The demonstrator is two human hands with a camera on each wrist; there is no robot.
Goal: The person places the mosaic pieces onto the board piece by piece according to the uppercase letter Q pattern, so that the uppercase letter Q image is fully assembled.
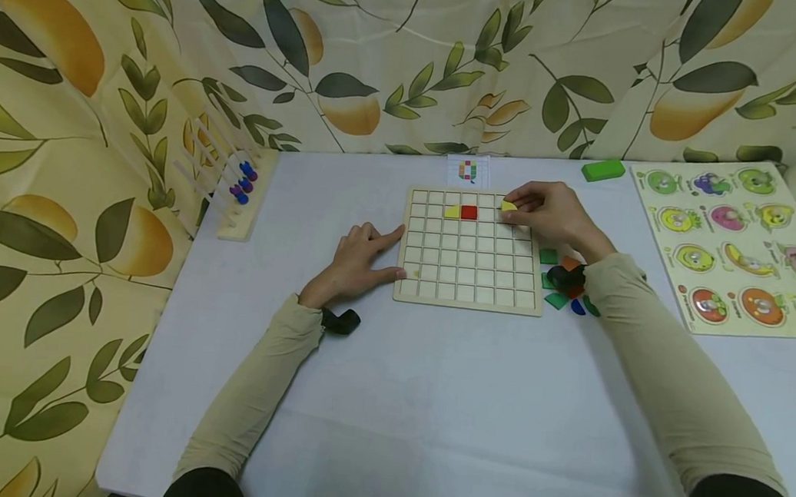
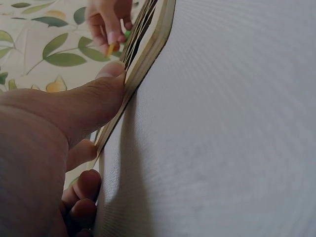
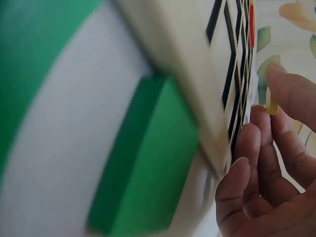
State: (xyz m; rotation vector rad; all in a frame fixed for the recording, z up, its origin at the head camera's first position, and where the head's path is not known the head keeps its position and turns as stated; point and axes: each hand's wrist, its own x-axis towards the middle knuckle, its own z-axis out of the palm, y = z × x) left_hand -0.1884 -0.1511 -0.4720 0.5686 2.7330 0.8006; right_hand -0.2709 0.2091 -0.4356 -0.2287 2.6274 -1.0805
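A wooden grid board [image 1: 466, 309] lies on the table, with a yellow piece [image 1: 452, 212] and a red square piece [image 1: 468, 212] side by side in its upper rows. My left hand [image 1: 355, 262] rests at the board's left side, thumb [image 2: 101, 91] and index finger spread and touching its edge. Over the upper right corner of the grid, my right hand [image 1: 558, 216] pinches another small yellow piece [image 1: 508, 205] between thumb and fingers; the right wrist view shows this yellow piece [image 3: 272, 103] edge-on. Behind the board is a pattern card [image 1: 468, 171] with a small coloured design.
Green, orange and blue pieces [image 1: 557, 300] lie right of the board, partly under my right wrist. A green block [image 1: 603, 170] sits farther back. A fruit picture board [image 1: 711, 238] is at the right, and a peg stand with beads [image 1: 236, 226] at the left.
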